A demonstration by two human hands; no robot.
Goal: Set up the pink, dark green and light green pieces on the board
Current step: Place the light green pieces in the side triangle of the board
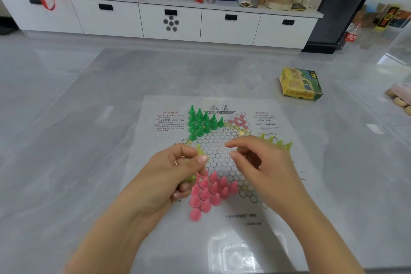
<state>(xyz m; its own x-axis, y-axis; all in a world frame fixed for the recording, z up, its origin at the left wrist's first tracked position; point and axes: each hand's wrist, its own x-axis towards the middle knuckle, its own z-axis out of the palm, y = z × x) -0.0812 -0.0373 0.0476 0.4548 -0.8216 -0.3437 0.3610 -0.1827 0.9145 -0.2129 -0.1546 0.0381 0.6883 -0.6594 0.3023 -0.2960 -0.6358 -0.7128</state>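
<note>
A paper Chinese-checkers board (222,224) lies flat on the grey surface. Several dark green pieces (201,121) stand in its far left corner. Near my hands, several pink pieces (208,193) fill the bottom point. A few light green pieces (279,143) stand at the right point, partly hidden by my right hand (262,162). My left hand (178,171) grips a bunch of light green pieces (200,150), one of them sticking up by the thumb. My right hand hovers over the board's middle, thumb and forefinger nearly pinched; I cannot see a piece between them.
A yellow and green box (300,83) lies on the surface at the far right. A small pale piece (241,133) sits on the board near the middle. A long white cabinet (171,22) with bottles, cans and bags stands at the back.
</note>
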